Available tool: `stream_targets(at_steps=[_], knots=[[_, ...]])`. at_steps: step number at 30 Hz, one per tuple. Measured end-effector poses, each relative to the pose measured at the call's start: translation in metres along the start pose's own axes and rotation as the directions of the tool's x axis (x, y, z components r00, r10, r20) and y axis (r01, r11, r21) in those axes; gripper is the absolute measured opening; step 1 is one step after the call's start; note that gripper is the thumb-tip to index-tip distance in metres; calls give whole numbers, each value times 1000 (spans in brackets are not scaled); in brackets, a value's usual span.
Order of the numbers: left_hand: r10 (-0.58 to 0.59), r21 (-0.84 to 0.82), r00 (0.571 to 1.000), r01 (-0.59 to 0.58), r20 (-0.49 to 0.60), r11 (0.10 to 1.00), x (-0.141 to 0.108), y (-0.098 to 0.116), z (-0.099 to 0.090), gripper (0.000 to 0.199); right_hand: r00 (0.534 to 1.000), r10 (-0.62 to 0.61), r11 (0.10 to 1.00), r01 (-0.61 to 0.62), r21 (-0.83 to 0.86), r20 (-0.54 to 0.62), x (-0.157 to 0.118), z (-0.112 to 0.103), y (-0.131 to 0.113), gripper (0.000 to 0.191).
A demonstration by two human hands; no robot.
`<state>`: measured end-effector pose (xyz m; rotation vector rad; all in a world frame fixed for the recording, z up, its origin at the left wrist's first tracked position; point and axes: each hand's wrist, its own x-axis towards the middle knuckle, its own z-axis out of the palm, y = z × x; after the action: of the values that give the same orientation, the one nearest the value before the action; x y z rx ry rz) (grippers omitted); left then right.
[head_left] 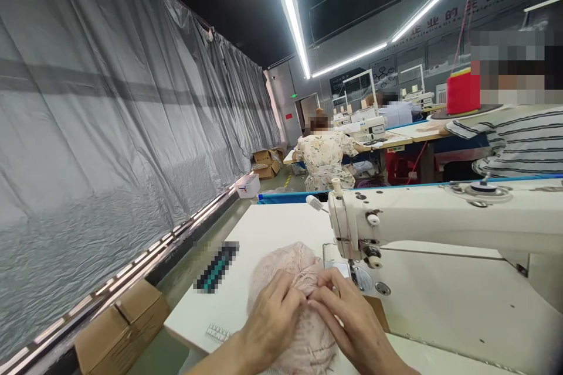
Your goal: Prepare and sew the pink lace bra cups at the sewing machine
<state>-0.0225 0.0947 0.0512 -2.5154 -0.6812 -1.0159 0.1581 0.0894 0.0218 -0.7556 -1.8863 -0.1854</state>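
A bunched piece of pale pink, sheer fabric (pixel 288 258) lies on the white table, left of the sewing machine's needle area. My left hand (pixel 275 307) pinches a gathered fold of it near its middle. From the right, my right hand (pixel 347 310) holds the same fold, its thumb and fingers close to my left fingertips. The fingers partly cover the gathered spot. The white sewing machine (pixel 422 217) stands just right of the fabric, and its needle and presser foot (pixel 353 272) are beside my right hand.
A pixelated dark and green object (pixel 216 268) lies on the table's (pixel 253 225) left part. Cardboard boxes (pixel 121 328) stand on the floor at the lower left. Beyond the machine, a person in a floral top (pixel 325 155) and one in striped sleeves (pixel 523 140) sit at other tables.
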Motion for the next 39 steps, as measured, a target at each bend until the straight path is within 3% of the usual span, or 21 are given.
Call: stream_targets(at_steps=[3,6,10,14,20,27,29,31,34,39], knots=[[47,21,998,-48,37,999,2,-3,-5,24,1000,6,1000,-6,6,13,-11,-5,-6,10],[61,-35,989,-57,136,998,6,-4,-15,31,993,-98,995,97,10,66,-25,-6,-11,4],[44,-134,977,-16,208,991,7,0,-21,34,971,-211,977,214,-12,109,-35,0,-12,15],[-5,-192,948,70,319,979,6,2,-23,36,970,-206,978,209,-11,130,-30,2,-11,27],[-37,-272,949,128,314,954,5,0,-26,38,977,-169,984,174,-27,129,-24,-2,-11,27],[-110,-251,894,238,435,938,6,9,-35,27,990,-98,993,104,-56,105,-17,1,-12,25],[-113,-214,908,214,403,953,3,8,-30,25,993,-82,995,88,-56,89,-12,0,-15,27],[-105,-175,945,166,311,970,0,6,-24,10,996,-62,996,66,-66,62,-9,-2,-18,26],[-111,-175,978,142,177,974,-1,1,-18,17,999,-54,995,54,-84,4,-11,-5,-19,22],[-36,-186,982,71,188,980,3,-2,-19,27,984,-169,981,174,-90,60,-28,-3,-14,21]])
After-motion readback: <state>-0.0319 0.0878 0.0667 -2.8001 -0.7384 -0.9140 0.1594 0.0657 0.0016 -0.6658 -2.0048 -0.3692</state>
